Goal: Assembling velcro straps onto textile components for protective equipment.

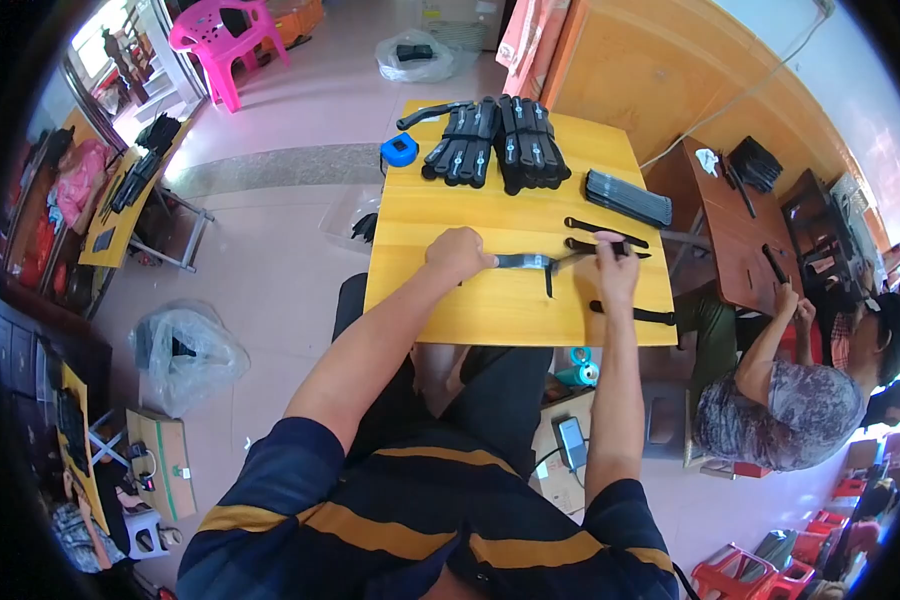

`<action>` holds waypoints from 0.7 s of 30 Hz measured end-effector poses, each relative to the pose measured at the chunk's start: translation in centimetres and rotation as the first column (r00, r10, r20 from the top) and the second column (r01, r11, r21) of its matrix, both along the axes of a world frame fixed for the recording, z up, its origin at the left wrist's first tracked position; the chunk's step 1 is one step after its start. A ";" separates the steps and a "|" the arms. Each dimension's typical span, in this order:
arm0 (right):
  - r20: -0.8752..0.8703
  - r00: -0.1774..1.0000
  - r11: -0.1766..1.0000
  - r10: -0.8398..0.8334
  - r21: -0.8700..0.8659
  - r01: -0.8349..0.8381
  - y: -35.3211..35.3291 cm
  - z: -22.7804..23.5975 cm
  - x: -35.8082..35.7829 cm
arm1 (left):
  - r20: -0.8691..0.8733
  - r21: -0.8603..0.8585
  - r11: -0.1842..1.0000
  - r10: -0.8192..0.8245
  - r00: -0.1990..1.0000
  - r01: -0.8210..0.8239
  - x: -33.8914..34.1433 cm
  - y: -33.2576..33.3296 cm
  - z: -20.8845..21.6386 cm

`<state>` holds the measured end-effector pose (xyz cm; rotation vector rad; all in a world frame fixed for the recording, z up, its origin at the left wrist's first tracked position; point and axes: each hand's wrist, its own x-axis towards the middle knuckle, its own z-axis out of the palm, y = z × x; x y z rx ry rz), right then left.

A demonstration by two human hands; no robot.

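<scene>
Left hand (457, 254): curled and gripping the left end of a strap, back of the hand upward.
Right hand (617, 274): raised over the table, fingers bent and blurred near the strap's other end; whether they pinch it, I cannot tell.
Strap (522, 261): between the two hands, dark with a greyish sheen, running rightward out of the left hand toward the right fingers.
Narrow black end (549, 283): between the hands, pointing from the strap toward the person's body.
Upper loose strap (610, 233): just beyond the right hand, black, lying crosswise.
Middle loose strap (582, 245): beside the right fingers, which partly cover it.
Lower loose strap (650, 316): nearer the body than the right hand, passing by the wrist.
Flat stack (628, 198): beyond the right hand, dark strips lying together.
Strap bundles (530, 148): beyond both hands, two black groups side by side, each banded across.
Blue case (399, 150): beyond the left hand and a little to its left, small and rounded, at the table's edge.
Table (420, 305): yellow, under both hands.
Co-worker (782, 412): well to the right of the right hand, seated at a brown table (740, 240).
</scene>
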<state>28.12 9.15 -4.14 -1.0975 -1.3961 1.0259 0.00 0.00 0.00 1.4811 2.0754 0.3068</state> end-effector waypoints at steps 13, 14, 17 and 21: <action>-0.300 0.903 0.857 -0.308 0.325 0.401 -5.7 14.3 9.5 | -0.185 0.099 0.987 -0.105 0.977 0.125 0.2 0.3 -1.0; -0.275 0.911 0.865 -0.307 0.319 0.388 -6.7 14.4 9.3 | -0.241 0.107 0.979 -0.145 0.960 0.175 0.3 0.3 -0.7; -0.229 0.923 0.881 -0.309 0.296 0.368 -8.5 13.3 9.4 | -0.162 0.085 0.975 -0.192 0.968 0.207 1.4 0.1 1.3; -0.260 0.918 0.916 -0.300 0.191 0.354 -10.5 11.6 8.6 | -0.114 0.175 0.956 -0.219 0.969 0.237 2.8 0.1 1.9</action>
